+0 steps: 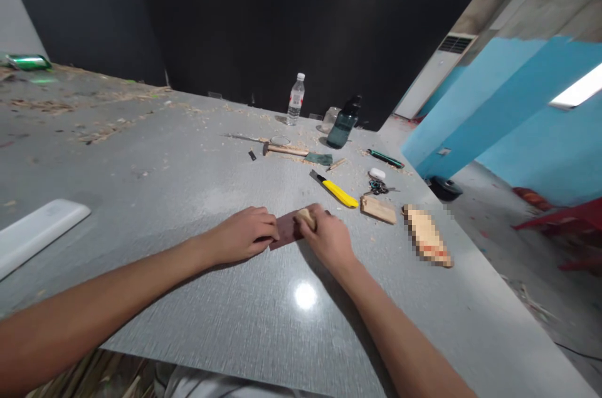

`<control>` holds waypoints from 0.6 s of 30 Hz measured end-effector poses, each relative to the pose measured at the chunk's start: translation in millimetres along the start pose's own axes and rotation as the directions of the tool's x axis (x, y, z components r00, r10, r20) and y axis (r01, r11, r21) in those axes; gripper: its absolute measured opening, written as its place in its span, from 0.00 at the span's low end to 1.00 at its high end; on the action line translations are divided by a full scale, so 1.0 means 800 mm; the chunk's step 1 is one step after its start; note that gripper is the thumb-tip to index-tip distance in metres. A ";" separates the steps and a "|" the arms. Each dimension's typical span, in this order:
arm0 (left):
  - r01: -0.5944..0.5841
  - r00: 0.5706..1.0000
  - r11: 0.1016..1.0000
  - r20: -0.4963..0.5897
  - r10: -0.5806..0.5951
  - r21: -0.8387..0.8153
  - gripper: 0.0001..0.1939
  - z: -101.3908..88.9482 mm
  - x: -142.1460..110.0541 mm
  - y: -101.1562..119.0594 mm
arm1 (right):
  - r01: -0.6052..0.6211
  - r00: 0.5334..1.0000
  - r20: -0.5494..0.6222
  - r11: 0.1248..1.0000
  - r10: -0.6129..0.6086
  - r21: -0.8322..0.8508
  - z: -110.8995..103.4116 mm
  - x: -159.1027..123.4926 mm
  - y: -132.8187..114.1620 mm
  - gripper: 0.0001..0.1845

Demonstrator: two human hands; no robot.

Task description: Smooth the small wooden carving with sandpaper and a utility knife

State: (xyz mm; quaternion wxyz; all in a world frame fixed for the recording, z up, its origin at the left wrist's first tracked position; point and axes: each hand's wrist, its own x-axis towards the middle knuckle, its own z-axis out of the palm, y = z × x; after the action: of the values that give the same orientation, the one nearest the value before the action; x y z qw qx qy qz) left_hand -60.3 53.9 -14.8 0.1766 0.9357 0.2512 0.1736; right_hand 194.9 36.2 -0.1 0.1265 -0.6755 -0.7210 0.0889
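Observation:
A reddish-brown strip that looks like sandpaper lies on the grey table in front of me. My left hand is closed over its left end, the fingers pressing it to the tabletop. Between the thumb and fingers of my right hand is a small pale wooden piece, held against the right part of the strip. The fingers partly cover the wooden piece, so its full shape is hidden. Just beyond my right hand lies a yellow utility knife, with a flat wooden block to its right.
Farther back are a hammer, a water bottle, a dark bottle, a green-black cutter, keys and a white case. A blurred-out flat item is at right, a white box at left. Wood shavings litter the table.

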 end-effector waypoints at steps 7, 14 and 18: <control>-0.007 1.000 1.000 -0.028 0.007 0.003 0.11 0.002 -0.002 -0.002 | -0.153 0.981 -0.121 0.988 0.154 0.018 -0.023 0.017 0.038 0.21; -0.001 1.000 1.000 -0.016 0.001 -0.016 0.11 -0.003 -0.001 0.003 | 0.211 0.975 0.040 0.963 -0.220 0.169 0.009 -0.019 -0.020 0.15; 0.014 1.000 1.000 0.007 -0.014 -0.016 0.10 -0.004 0.000 0.003 | 0.121 0.990 0.057 0.981 -0.131 0.153 0.007 -0.011 -0.017 0.13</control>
State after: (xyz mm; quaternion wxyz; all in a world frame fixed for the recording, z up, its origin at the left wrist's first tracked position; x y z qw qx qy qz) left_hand -60.4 52.9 -10.8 0.1861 0.9331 0.2557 0.1710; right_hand 180.9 26.4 -2.2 0.1576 -0.6137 -0.7576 0.1567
